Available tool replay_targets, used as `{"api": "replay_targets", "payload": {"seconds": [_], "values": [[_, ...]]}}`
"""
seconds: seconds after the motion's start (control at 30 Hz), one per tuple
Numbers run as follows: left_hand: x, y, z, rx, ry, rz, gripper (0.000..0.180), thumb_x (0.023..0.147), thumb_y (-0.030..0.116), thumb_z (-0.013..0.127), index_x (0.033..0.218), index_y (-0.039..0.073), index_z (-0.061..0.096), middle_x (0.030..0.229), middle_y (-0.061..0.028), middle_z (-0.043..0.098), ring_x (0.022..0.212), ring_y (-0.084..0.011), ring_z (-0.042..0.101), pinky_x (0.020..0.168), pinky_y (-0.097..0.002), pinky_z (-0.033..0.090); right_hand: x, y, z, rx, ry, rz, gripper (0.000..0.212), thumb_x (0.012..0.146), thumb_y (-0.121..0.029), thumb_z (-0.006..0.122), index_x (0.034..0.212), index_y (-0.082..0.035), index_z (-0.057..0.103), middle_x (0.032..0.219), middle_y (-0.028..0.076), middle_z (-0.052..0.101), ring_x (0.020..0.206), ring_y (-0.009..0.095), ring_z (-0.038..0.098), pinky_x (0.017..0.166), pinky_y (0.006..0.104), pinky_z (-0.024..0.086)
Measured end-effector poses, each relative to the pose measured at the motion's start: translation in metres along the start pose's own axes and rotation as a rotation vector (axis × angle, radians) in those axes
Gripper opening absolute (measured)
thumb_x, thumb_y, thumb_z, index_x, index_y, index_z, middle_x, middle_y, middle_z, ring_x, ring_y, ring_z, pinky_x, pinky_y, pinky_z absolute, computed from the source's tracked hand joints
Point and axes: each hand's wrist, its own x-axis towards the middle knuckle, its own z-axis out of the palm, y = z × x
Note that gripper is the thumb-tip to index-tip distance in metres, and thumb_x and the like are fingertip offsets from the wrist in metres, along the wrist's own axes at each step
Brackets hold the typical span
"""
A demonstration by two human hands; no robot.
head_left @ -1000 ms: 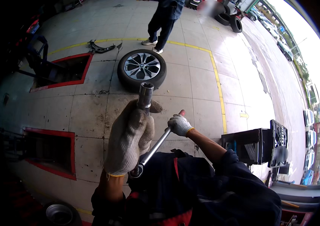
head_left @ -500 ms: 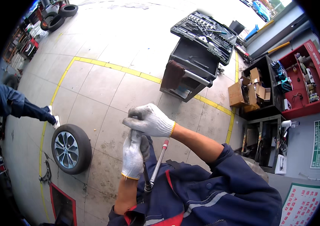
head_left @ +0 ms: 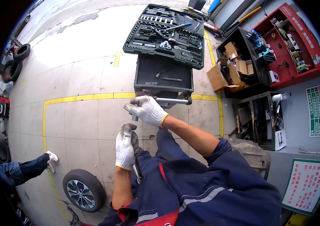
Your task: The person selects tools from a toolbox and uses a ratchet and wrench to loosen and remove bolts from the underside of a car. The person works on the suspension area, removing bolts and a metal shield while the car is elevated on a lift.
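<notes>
My left hand (head_left: 125, 147) grips the lower shaft of a long wrench (head_left: 136, 165), fingers wrapped tight around it, while my right hand (head_left: 146, 109) closes over its socket end (head_left: 134, 117) just above (both hands in white gloves). The wrench runs upright between the hands, in front of my blue overalls. Beyond them stands a tool cart (head_left: 163, 81) with an open socket set (head_left: 165, 34); a wheel (head_left: 82, 190) lies on the floor at lower left.
</notes>
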Motion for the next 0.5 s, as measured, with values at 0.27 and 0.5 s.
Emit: {"api": "replay_targets", "payload": {"seconds": [0.27,0.5], "values": [[0.08,0.02,0.069,-0.05,0.162,0.012,0.03,0.106,0.039,0.06,0.119,0.012,0.055,0.068,0.0052,0.042,0.05,-0.0037,0.034,0.044,-0.0215,0.025,0.097,-0.002,-0.068,0.061,-0.459,-0.159,0.035,0.101,-0.031,0.067,0.101,0.003,0.073,0.074,0.008,0.068,0.068,0.01,0.065,0.064,0.0302,0.054],[0.102,0.011,0.116,-0.168,0.386,0.059,0.031,0.106,0.042,0.058,0.117,0.014,0.054,0.067,0.0047,0.04,0.047,-0.005,0.032,0.042,-0.0233,0.023,0.107,0.038,-0.084,0.064,-0.476,-0.399,0.034,0.103,-0.033,0.059,0.104,-0.001,0.07,0.087,0.022,0.07,0.08,0.038,0.07,0.075,0.0439,0.054]]}}
